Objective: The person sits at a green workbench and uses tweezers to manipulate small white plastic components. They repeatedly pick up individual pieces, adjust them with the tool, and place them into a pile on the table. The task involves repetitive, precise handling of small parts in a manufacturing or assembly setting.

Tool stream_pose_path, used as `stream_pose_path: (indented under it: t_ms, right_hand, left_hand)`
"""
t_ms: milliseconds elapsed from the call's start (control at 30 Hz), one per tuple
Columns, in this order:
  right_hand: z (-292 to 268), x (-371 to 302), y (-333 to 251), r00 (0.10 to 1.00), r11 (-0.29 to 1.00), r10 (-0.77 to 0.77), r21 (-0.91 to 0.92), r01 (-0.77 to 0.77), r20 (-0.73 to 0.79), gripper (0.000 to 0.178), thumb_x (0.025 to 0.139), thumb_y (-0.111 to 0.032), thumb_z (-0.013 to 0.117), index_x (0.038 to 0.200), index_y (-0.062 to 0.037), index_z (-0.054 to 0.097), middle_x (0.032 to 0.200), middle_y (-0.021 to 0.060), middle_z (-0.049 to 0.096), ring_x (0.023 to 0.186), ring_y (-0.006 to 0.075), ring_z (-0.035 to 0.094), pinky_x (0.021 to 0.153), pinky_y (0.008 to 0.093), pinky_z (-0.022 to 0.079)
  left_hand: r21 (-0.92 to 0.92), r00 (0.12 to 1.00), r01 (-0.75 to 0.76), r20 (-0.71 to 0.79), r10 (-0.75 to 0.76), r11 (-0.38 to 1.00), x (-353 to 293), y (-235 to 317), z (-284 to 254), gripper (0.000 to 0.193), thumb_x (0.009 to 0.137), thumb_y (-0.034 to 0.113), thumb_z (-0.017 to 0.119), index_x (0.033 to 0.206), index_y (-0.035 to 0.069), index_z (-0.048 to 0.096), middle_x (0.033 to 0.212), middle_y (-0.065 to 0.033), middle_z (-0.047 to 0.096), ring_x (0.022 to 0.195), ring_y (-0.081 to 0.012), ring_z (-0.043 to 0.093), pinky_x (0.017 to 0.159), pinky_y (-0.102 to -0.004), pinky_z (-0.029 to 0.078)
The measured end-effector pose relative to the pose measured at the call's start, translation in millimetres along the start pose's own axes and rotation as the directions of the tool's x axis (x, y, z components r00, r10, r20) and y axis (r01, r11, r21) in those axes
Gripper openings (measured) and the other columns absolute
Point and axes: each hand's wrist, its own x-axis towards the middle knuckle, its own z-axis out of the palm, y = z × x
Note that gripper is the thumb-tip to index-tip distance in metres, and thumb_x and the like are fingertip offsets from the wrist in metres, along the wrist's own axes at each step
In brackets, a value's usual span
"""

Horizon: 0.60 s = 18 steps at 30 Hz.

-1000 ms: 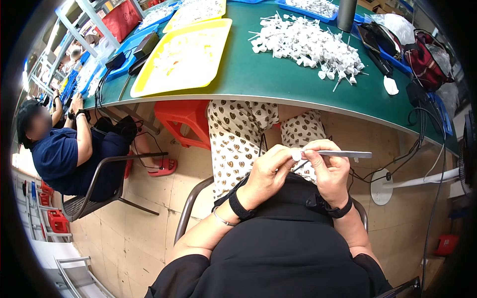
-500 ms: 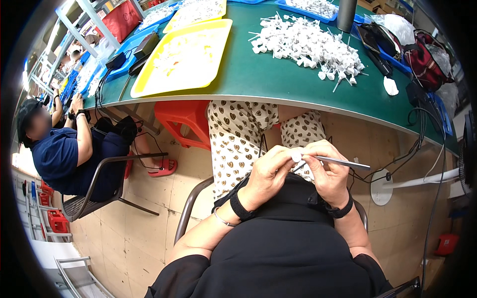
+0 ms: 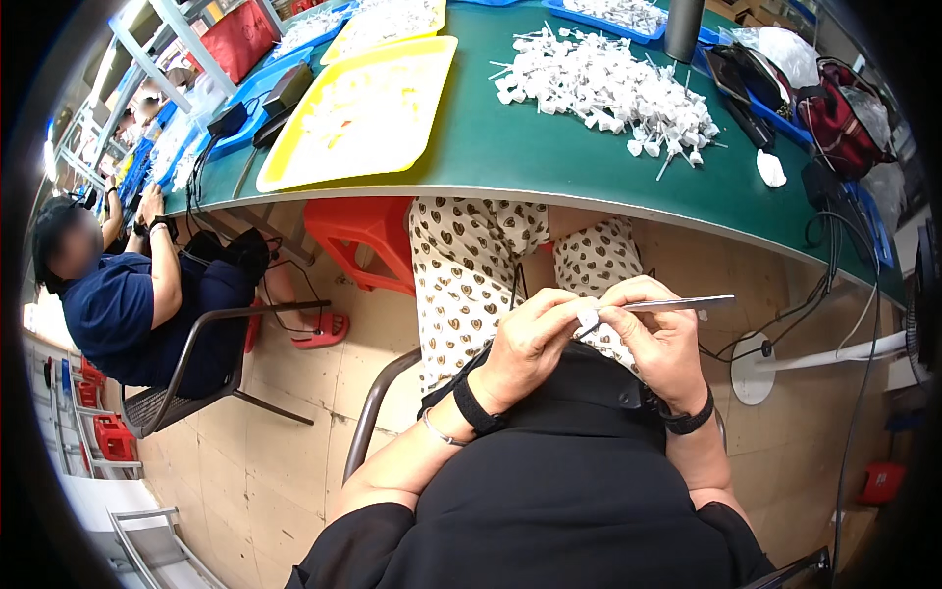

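Over my lap, my left hand (image 3: 530,346) pinches a small white plastic piece (image 3: 589,317) between thumb and fingertips. My right hand (image 3: 663,339) is closed round a slim metal tool (image 3: 702,301). Its blunt-looking end sticks out to the right, nearly level. The tool's working tip meets the white piece or lies just beside it; my fingers cover that spot. Both hands are close together, below the table edge and apart from the table.
On the green table (image 3: 481,147) lie a heap of white plastic pieces (image 3: 608,93) and a yellow tray (image 3: 417,147) with small pieces. A dark cylinder (image 3: 684,29) stands behind the heap. A red stool (image 3: 358,240) is under the table. At left sits another person (image 3: 128,304).
The tool's outer end has swung up from a downward slant to nearly level. My right hand has turned and shifted slightly right; my left hand has barely moved.
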Motion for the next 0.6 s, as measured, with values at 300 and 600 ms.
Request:
stream_pose_path:
  t_ms: [300, 600]
  right_hand:
    - [11.6, -2.3, 4.0, 0.98, 0.983, -0.181, -0.039, 0.178, -0.083, 0.013, 0.088, -0.003, 0.078, 0.101, 0.0005, 0.074, 0.096, 0.0106, 0.072, 0.085, 0.0199, 0.068, 0.073, 0.0309, 0.055]
    - [15.7, 1.8, 7.6, 0.952, 0.944, -0.302, -0.152, 0.291, -0.049, 0.014, 0.087, -0.002, 0.078, 0.1, -0.0034, 0.075, 0.091, 0.0103, 0.073, 0.08, 0.0241, 0.069, 0.071, 0.0337, 0.055]
  left_hand:
    - [-0.036, 0.998, 0.028, -0.055, -0.03, 0.999, 2.8, -1.4, 1.2, 0.022, 0.09, -0.006, 0.069, 0.112, 0.001, 0.07, 0.105, -0.0133, 0.069, 0.09, -0.0291, 0.072, 0.076, -0.0344, 0.059]
    - [-0.067, 0.999, 0.043, -0.023, -0.045, 0.997, 1.2, -0.3, 1.2, 0.021, 0.092, -0.005, 0.068, 0.112, 0.001, 0.07, 0.104, -0.0127, 0.068, 0.088, -0.0287, 0.071, 0.075, -0.034, 0.058]
